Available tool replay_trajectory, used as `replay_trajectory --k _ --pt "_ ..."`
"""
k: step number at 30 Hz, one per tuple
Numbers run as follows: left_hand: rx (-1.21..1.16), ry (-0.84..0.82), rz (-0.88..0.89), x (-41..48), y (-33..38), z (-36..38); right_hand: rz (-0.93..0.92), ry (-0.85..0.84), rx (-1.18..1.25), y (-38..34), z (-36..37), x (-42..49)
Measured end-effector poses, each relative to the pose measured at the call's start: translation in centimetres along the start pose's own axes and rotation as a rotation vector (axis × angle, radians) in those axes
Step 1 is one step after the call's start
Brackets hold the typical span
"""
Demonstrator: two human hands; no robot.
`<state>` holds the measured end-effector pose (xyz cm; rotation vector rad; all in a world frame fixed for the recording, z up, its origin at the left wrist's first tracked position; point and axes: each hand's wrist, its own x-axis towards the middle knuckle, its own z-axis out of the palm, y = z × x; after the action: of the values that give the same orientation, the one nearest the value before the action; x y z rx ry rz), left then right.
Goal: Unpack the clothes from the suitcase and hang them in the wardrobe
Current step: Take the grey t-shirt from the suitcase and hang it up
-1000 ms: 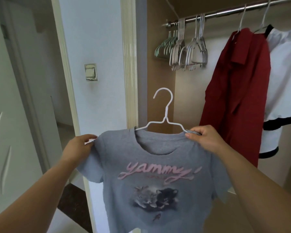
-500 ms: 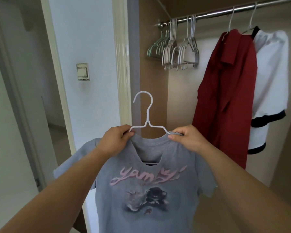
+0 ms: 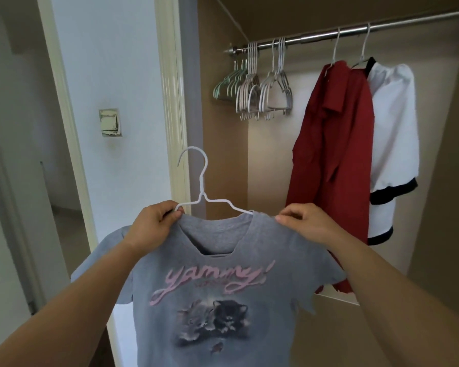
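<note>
Pinching one t-shirt [image 3: 276, 247], one hanger [image 3: 203, 193].

Grey cat-print T-shirt [image 3: 217, 295] hangs upright on a white wire hanger [image 3: 202, 192].

Bare forearms, bare left hand [image 3: 154, 226], right hand [image 3: 306, 221]

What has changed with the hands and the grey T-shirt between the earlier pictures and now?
The left hand let go of the sleeve and moved inward; it now grips the grey T-shirt and the white hanger beside the collar. The right hand still pinches the other shoulder. The red shirt, the white garment and the empty hangers hang on the rail as before.
</note>
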<state>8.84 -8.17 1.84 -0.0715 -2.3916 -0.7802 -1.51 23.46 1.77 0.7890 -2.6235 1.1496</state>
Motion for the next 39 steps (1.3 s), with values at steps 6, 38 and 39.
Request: replay_trajectory --k 6,38,39 --pt "-0.060 -0.012 -0.036 0.7 0.6 0.3 0.017 -0.011 0.039 -0.1 -2.4 -1.1" --pt "-0.511 -0.550 0.332 3.6 28.1 24.5 0.605 0.663 0.072 -4.9 -21.6 -28.9" --pt "-0.499 -0.528 0.337 3.4 29.3 25.0 0.618 0.682 0.063 -5.1 -21.8 -29.4"
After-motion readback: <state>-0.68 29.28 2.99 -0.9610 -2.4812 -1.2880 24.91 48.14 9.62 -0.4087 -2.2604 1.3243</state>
